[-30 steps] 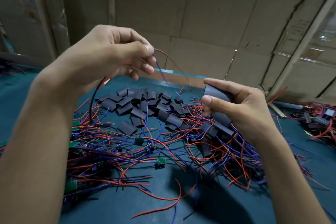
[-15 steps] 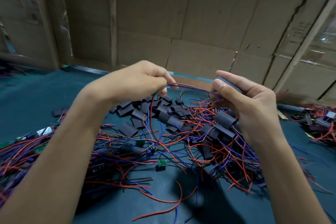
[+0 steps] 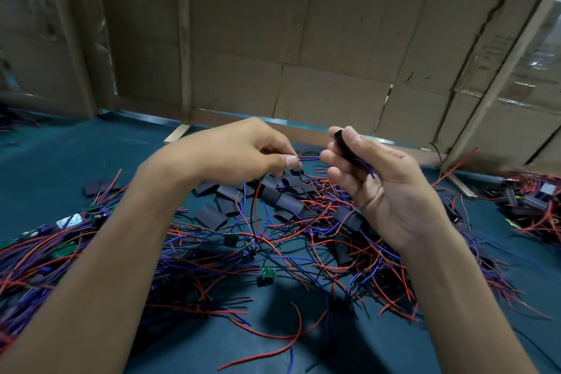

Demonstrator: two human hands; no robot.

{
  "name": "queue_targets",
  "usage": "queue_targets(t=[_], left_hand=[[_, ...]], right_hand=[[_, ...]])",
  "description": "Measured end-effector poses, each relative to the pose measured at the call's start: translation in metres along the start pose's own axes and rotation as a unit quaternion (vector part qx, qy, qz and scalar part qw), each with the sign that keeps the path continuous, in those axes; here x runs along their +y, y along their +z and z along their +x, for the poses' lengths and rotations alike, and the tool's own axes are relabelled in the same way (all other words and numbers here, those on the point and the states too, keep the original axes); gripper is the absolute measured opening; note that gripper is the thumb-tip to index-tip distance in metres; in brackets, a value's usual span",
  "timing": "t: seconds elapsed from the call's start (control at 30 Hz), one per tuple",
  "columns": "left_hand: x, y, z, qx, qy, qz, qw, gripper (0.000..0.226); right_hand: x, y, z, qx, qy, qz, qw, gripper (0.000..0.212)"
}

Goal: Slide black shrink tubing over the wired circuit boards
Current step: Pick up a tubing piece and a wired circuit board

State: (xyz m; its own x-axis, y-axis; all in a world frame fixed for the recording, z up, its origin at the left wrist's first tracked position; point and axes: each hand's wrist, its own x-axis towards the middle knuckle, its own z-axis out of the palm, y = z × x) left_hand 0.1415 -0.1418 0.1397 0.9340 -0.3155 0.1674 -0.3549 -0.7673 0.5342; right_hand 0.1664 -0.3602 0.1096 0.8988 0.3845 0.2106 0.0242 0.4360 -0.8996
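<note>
Left hand (image 3: 243,152) pinches a red-and-blue wire pair (image 3: 309,158) between thumb and forefinger. The wires run near-level, pointing right, straight toward the right hand (image 3: 379,179).

Right hand grasps one black shrink tube (image 3: 344,146), thumb on top, fingers curled beneath. Tube's long axis tilts from far-left down to near-right; its open far end shows just past the thumb tip. A blue wire end (image 3: 368,169) pokes out at the palm side, so the leads look threaded through, though whether both are through cannot be told.

The board on this wire pair is hidden inside the left hand's grip, or below it; cannot tell which. Judged step: draw the tube leftward along the wires toward the left pinch. Wire line and tube axis are not quite matched; a snag at the tube mouth seems possible.

No containers in view. Loose stock lies on the green mat (image 3: 60,161): heap of cut tubes (image 3: 273,191) beyond the hands, tangled wired boards (image 3: 268,272) nearer and left.
</note>
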Motion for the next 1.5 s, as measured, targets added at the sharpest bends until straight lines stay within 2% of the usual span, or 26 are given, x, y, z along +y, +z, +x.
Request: queue_targets(t=[0.13,0.23,0.33,0.43,0.6,0.77,0.97,1.13,1.2,1.3,1.5], left_hand=[[0.010,0.007,0.000,-0.002,0.054,-0.097,0.994,0.017],[0.017,0.011,0.001,0.016,0.065,-0.172,0.983,0.015],[0.018,0.011,0.003,0.056,0.044,-0.202,0.977,0.014],[0.016,0.007,0.003,0.119,0.025,-0.197,0.973,0.016],[0.017,0.004,-0.001,0.170,0.047,-0.185,0.967,0.028],[0.022,0.005,-0.002,0.120,0.037,-0.170,0.977,0.044],[0.028,0.009,0.002,0.094,-0.001,-0.212,0.973,0.051],[0.031,0.013,0.005,0.136,0.021,-0.243,0.960,0.040],[0.033,0.013,0.004,0.130,0.025,-0.241,0.961,0.039],[0.036,0.012,0.001,0.113,0.026,-0.221,0.968,0.038],[0.034,0.009,0.000,0.131,0.029,-0.153,0.979,0.035]], right_hand=[[0.006,0.010,-0.001,-0.034,0.017,0.029,0.999,0.024],[-0.001,0.005,-0.002,-0.033,0.001,0.028,0.999,0.025],[-0.014,-0.008,-0.003,-0.021,-0.066,-0.066,0.995,0.027],[-0.023,-0.020,-0.005,0.017,-0.129,-0.173,0.976,0.044],[-0.031,-0.030,-0.010,0.029,-0.174,-0.248,0.953,0.052],[-0.026,-0.024,-0.011,0.008,-0.177,-0.224,0.958,0.047],[-0.012,-0.012,-0.007,-0.008,-0.182,-0.185,0.966,0.045],[-0.005,-0.006,-0.005,-0.012,-0.211,-0.175,0.962,0.047],[-0.003,-0.005,-0.005,-0.009,-0.217,-0.180,0.959,0.049],[-0.002,-0.004,-0.004,-0.005,-0.224,-0.180,0.958,0.052],[-0.002,-0.003,-0.003,0.001,-0.221,-0.163,0.962,0.056]])
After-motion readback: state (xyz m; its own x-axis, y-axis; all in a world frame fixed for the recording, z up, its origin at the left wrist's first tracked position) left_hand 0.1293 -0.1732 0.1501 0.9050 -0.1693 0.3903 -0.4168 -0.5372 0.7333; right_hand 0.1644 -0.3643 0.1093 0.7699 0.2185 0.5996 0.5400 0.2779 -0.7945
